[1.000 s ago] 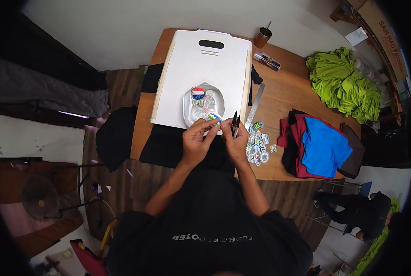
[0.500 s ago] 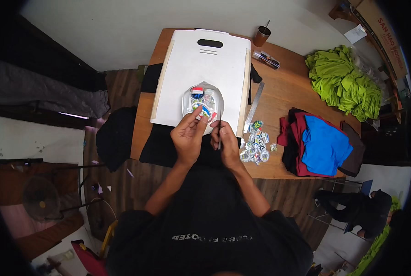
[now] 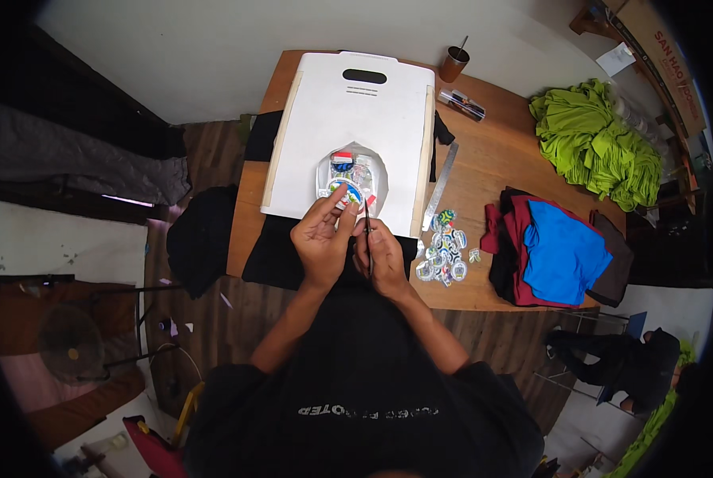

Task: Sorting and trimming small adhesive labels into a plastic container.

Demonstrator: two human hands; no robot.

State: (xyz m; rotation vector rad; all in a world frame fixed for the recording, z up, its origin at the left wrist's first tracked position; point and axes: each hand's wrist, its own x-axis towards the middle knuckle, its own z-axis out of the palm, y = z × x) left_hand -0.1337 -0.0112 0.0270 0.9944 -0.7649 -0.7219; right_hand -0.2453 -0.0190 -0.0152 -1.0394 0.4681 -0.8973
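My left hand [image 3: 321, 239] pinches a round white, blue and green sticker [image 3: 345, 193] between thumb and forefinger over a hollow near the front of the white board [image 3: 348, 115]. My right hand [image 3: 381, 256] grips dark scissors [image 3: 367, 233], their narrow blades pointing up beside the sticker's right side. More stickers [image 3: 342, 162] and clear film lie in the hollow behind the held one. A loose pile of cut stickers [image 3: 448, 255] lies on the wooden table [image 3: 492, 143] to the right of my right hand.
A steel ruler [image 3: 441, 188], a cup [image 3: 454, 64] and a cylindrical item [image 3: 462, 104] lie right of the board. Green cloth [image 3: 591, 143] and folded shirts [image 3: 563, 251] are farther right. A fan [image 3: 69, 346] stands lower left. Another person [image 3: 643, 366] is at the lower right.
My left hand has moved left and a little down with the sticker. My right hand has moved left and down, and the scissors have turned upright toward the sticker's edge.
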